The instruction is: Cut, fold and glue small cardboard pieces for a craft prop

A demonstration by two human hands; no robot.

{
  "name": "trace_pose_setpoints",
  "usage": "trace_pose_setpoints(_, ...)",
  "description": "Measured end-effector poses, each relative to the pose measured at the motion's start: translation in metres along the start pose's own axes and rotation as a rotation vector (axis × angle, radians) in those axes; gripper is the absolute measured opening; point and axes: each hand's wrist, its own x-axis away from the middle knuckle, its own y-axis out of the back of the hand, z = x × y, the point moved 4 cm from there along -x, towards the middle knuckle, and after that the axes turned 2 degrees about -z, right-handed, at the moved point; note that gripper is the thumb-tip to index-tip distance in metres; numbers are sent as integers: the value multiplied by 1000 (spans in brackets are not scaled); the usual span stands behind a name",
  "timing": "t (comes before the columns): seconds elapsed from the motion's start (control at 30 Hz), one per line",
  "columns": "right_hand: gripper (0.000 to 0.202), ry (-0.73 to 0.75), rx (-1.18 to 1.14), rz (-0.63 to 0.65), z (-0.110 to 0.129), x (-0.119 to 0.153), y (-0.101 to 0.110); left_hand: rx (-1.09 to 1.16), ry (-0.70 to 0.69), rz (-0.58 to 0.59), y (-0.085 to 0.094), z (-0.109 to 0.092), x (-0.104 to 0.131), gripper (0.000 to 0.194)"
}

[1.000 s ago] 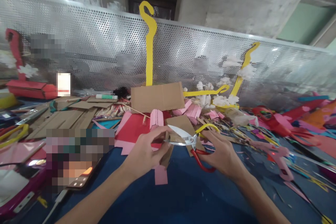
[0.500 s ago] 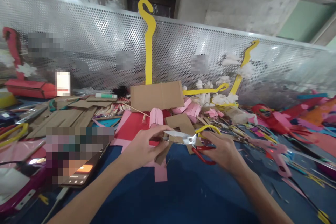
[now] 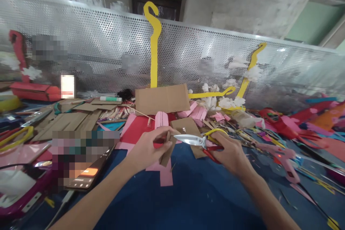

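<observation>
My left hand (image 3: 151, 148) pinches a small strip of brown cardboard (image 3: 166, 153) between thumb and fingers. In my right hand (image 3: 229, 149) is a pair of scissors (image 3: 192, 140) with one yellow and one red handle. Their blades are closed together and point left, the tip close to the cardboard strip; whether it touches cannot be told. Behind my hands lie a red sheet (image 3: 136, 129), a folded pink paper piece (image 3: 161, 119) and a brown cardboard scrap (image 3: 188, 126). Pink paper (image 3: 166, 176) also shows below the left hand.
A cardboard box (image 3: 162, 99) with a yellow hook-shaped strip (image 3: 153, 57) stands at the back, before a perforated metal screen (image 3: 183, 43). A pink glue gun (image 3: 288, 161) lies right, a phone (image 3: 83, 179) left. Cardboard strips (image 3: 64, 125) and a glue stick (image 3: 110, 99) lie back left.
The scissor blades, apart before, have closed, and the handles have come together. The scissors have shifted slightly right, off the cardboard strip. My left hand keeps its hold.
</observation>
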Motion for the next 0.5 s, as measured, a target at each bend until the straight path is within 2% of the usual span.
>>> trace_pose_setpoints(0.13,25,-49,46,-27,-4,-4,0,25,18,-68,1,7,0,33)
trace_pose_setpoints(0.23,35,-30,97,-12,-2,-6,0,-11,31,-102,1,7,0,32)
trace_pose_setpoints(0.5,26,94,99,45,8,-5,0,-148,-10,-111,1,-1,2,35)
